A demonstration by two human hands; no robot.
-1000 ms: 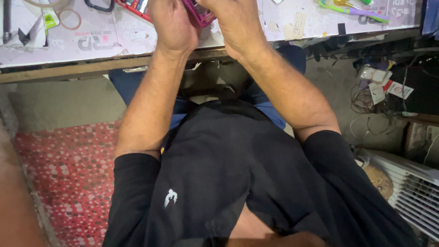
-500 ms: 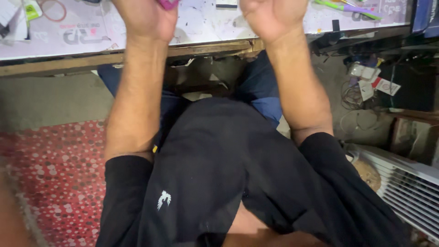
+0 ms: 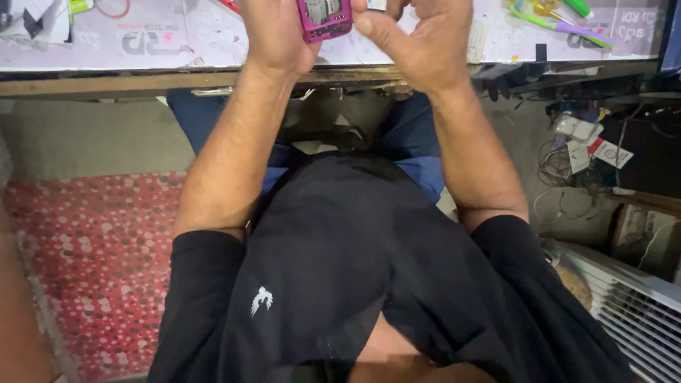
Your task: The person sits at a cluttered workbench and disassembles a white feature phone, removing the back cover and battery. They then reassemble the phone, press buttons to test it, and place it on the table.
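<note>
From the head view I look straight down my own black shirt and both bare forearms to the edge of the worktop, which runs along the top of the picture.

My left hand is wrapped around a small pink phone frame; the fingers are closed on its left side, and the frame is held up just over the worktop edge with its open inside facing me. I can see grey metal parts within it, so the back is already off. How much of the inside has been worked on I cannot tell, since the upper part of the frame is cut off by the picture edge.

My right hand sits just beside the frame, the thumb stretched toward its lower right corner and close to touching it. The other fingers are curled in narrowly near the top edge; whether they pinch a small part or tool I cannot tell.

On the worktop to the right lie a few coloured pens or tools. Below the worktop on the right hang tangled wires and tags, and a red spotted mat covers the floor on the left.
</note>
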